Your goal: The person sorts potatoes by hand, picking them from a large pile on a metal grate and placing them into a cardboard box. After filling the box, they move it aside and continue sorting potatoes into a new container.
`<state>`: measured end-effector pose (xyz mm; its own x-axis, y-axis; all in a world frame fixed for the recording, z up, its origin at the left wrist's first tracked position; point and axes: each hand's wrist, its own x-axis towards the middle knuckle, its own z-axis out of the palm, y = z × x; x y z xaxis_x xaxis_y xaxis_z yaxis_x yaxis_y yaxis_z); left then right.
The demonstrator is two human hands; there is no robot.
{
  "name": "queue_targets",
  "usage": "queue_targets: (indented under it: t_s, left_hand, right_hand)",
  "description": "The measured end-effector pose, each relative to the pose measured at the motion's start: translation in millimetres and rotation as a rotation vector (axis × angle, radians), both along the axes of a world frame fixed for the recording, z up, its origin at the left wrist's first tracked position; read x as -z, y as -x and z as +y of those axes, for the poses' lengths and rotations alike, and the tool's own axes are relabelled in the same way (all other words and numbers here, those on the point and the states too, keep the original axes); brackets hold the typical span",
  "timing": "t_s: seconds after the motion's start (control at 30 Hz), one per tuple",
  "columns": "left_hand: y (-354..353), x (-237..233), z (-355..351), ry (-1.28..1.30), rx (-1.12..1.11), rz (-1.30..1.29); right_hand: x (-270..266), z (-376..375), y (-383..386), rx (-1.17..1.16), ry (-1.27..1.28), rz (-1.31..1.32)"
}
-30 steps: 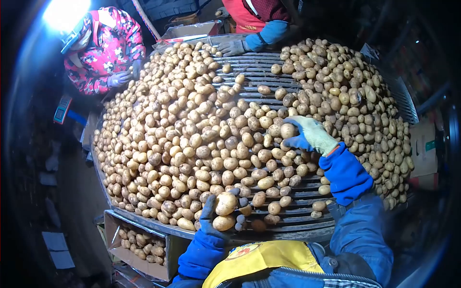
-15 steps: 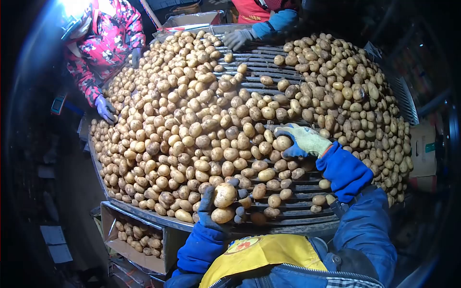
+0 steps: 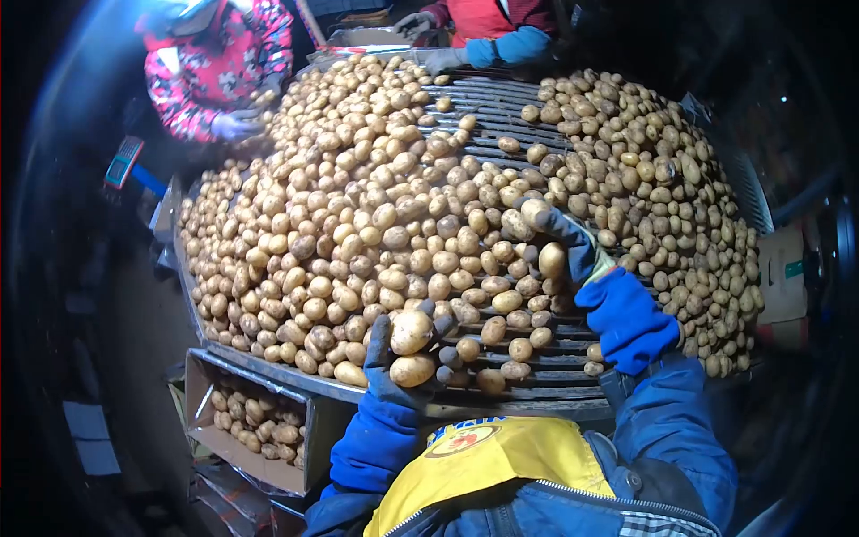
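Note:
Many potatoes (image 3: 349, 233) lie heaped on a slatted metal table. My left hand (image 3: 394, 362), in a dark glove, is near the front edge, palm up, its fingers curled round two large potatoes (image 3: 412, 332). Over the middle right of the heap is my right hand (image 3: 577, 242), in a glove with a dark palm and pale back. It is turned palm up and holds potatoes, one (image 3: 537, 213) at its fingertips and another (image 3: 552, 260) beside the palm. Bare dark slats (image 3: 501, 116) show between the heaps.
A cardboard box (image 3: 246, 447) of potatoes stands below the table's front left edge. At the back left a person (image 3: 219, 72) in a patterned jacket handles potatoes. Co-workers' sleeves (image 3: 510, 47) and gloved hands are at the far edge. A carton (image 3: 783, 277) stands at right.
My right hand has turned palm up and lifted, now with potatoes in it. My left hand keeps its two potatoes. The back left person's gloved hand has moved up and away from the table's left edge.

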<state>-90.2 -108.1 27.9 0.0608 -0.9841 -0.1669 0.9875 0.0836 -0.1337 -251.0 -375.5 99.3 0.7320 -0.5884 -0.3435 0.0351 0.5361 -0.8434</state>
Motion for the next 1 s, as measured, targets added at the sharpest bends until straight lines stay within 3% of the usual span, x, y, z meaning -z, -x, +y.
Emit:
queue_targets:
  t_s: [0.07, 0.27, 0.33, 0.4, 0.6, 0.63, 0.67, 0.73, 0.8, 0.87, 0.93, 1.0]
  left_hand:
    - [-2.4, 4.9, 10.8, -0.056, -0.032, -0.045]
    - [-1.0, 2.6, 82.5, -0.095, -0.227, -0.064]
    - [-7.1, 5.9, 121.1, -0.141, -0.324, -0.168]
    - [-10.6, 12.4, 162.3, 0.010, -0.468, -0.168]
    - [-4.1, 27.1, 286.9, -0.120, -0.875, -0.197]
    - [3.1, 15.6, 308.4, -0.223, -0.961, -0.203]
    - [8.7, 2.9, 328.4, -0.305, -1.057, -0.053]
    - [33.6, 29.4, 377.5, -0.563, -1.290, -0.184]
    - [52.5, 21.4, 425.2, -0.819, -1.418, -0.230]
    - [83.4, 67.1, 484.1, -1.073, -1.468, -0.239]
    - [87.8, 85.5, 501.1, -1.741, -1.518, -0.237]
    - [89.3, 78.9, 518.9, -1.883, -1.386, -0.125]
  right_hand:
    - [28.1, 17.5, -8.8, -0.090, 0.013, -0.149]
    - [45.9, 105.2, -73.6, -0.518, -0.707, -0.361]
    - [44.1, 142.2, -97.9, -0.582, -0.779, -0.312]
    - [44.5, 172.8, -121.0, -0.701, -0.707, -0.246]
    - [43.4, 262.7, -178.0, -0.945, -0.729, -0.159]
    - [47.8, 273.8, -186.7, -0.990, -0.758, -0.156]
    - [50.5, 282.1, -195.7, -1.031, -0.769, -0.139]
    - [55.2, 296.7, -211.7, -1.081, -0.705, -0.095]
    - [56.6, 314.4, -225.0, -1.047, -0.691, 0.015]
    - [51.7, 335.7, -237.7, -0.995, -0.678, 0.096]
    - [64.9, 351.8, -250.8, -1.004, -0.798, 0.057]
    - [64.3, 371.6, -263.6, -1.030, -0.674, 0.111]
